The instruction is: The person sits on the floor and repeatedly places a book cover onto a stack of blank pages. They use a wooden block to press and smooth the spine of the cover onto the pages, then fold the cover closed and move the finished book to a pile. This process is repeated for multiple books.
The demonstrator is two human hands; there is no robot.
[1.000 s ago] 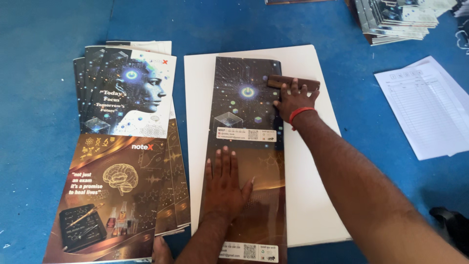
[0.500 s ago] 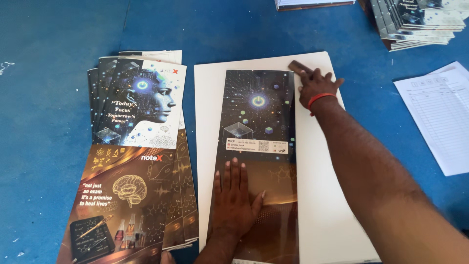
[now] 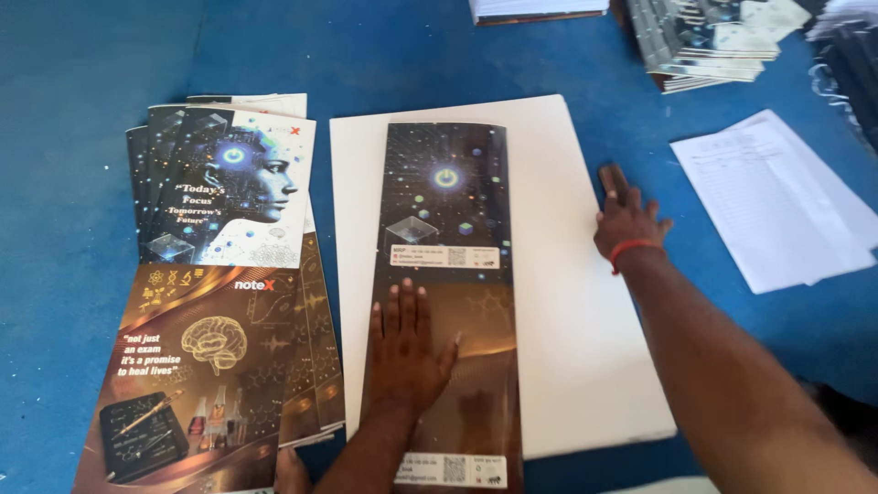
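Blue cloth (image 3: pixel 82 110) covers the surface that carries everything; toward its left edge lies a fanned stack of printed covers (image 3: pixel 219 293), each sheet offset from the one beneath, likely so single sheets can be lifted off; just right of it, apart from the stack, a white board (image 3: pixel 558 302) lies flat, and a long dark cover sheet (image 3: pixel 445 210) sits lengthwise on its left half, overhanging the near edge; the left hand (image 3: pixel 405 348) rests palm down on the sheet's lower half, fingers spread and clamped on nothing, apparently pinning the sheet flat; the right hand (image 3: pixel 626 220) lies open, fingers together, at the board's right edge, gripping nothing, seemingly steadying the board; loose white papers (image 3: pixel 777 197) lie near the right edge; more stacked booklets (image 3: pixel 709 41) sit at the far right corner.
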